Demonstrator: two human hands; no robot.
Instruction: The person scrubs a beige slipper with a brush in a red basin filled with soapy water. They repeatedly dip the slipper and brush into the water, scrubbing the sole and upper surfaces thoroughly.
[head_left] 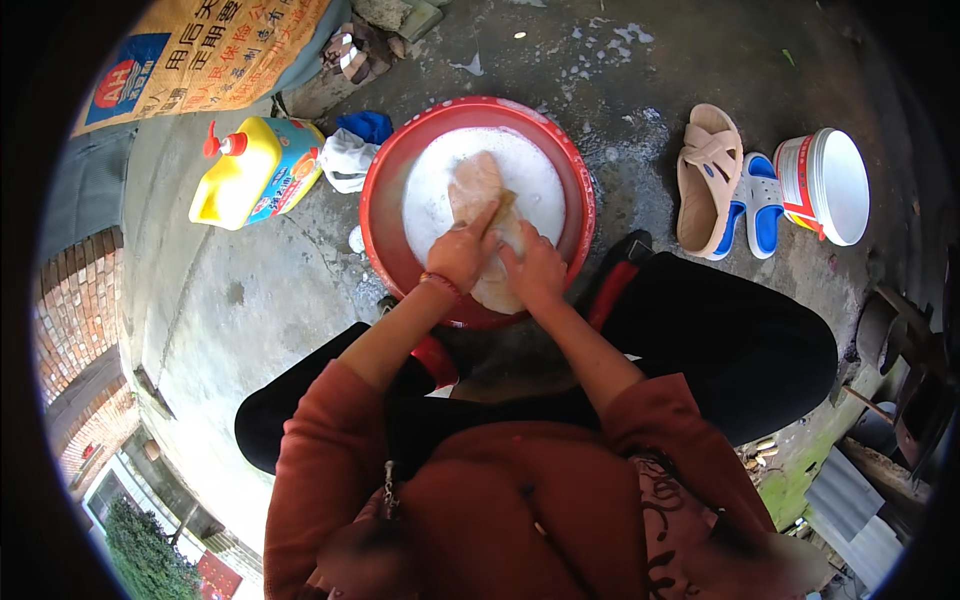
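A round red basin [378, 215] stands on the ground in front of me, holding white, foamy water [535, 175]. Over the suds and toward the near rim lies a long, flat beige piece [475, 180], sole-like in outline; whether it is cloth or footwear I cannot tell. My left hand [460, 255], a red band on its wrist, presses on it with the fingers gathered near a brownish patch. From the other side my right hand [535, 265] grips its edge, thumb toward the middle. The palms hide part of the piece.
Left of the basin are a yellow detergent jug [240, 175] with a red pump, a white cloth [347, 160] and a blue cloth [368, 126]. To the right lie a beige slipper [705, 190], a blue-and-white slipper [764, 205] and a tipped white bucket [838, 187]. Suds spot the wet concrete [640, 80].
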